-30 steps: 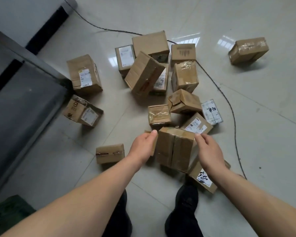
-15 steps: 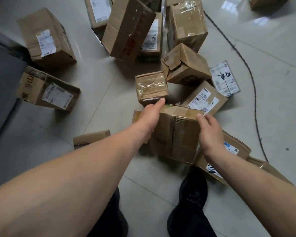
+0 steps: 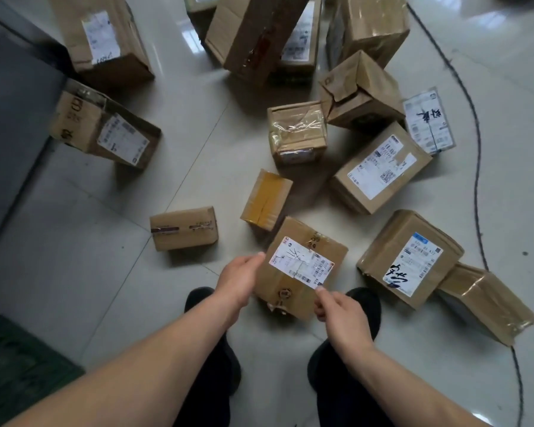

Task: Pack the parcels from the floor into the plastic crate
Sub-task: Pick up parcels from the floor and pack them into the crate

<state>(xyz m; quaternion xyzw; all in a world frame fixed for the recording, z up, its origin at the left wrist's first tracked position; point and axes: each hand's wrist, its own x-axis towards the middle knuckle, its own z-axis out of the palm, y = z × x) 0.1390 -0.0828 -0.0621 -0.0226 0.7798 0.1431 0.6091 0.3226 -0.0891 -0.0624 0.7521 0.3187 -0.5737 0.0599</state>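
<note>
A cardboard parcel with a white label (image 3: 302, 260) is held above my feet between both hands. My left hand (image 3: 239, 280) grips its left edge, thumb on top. Its lower right corner is gripped by my right hand (image 3: 339, 312). Several more brown parcels lie scattered on the tiled floor beyond it, among them a small taped box (image 3: 184, 228), a yellow-taped box (image 3: 267, 200) and a labelled box (image 3: 409, 257) at the right. A dark green edge, perhaps the plastic crate (image 3: 22, 362), shows at the lower left.
A grey cabinet or bench (image 3: 10, 124) fills the left side. A black cable (image 3: 478, 167) curves across the floor on the right. My black shoes (image 3: 363, 306) stand under the held parcel. Bare tiles lie between the small taped box and the green edge.
The parcel has been lifted off the floor and turned so its white label faces up, uncovering the yellow-taped box. My head has tilted down and closer to the pile.
</note>
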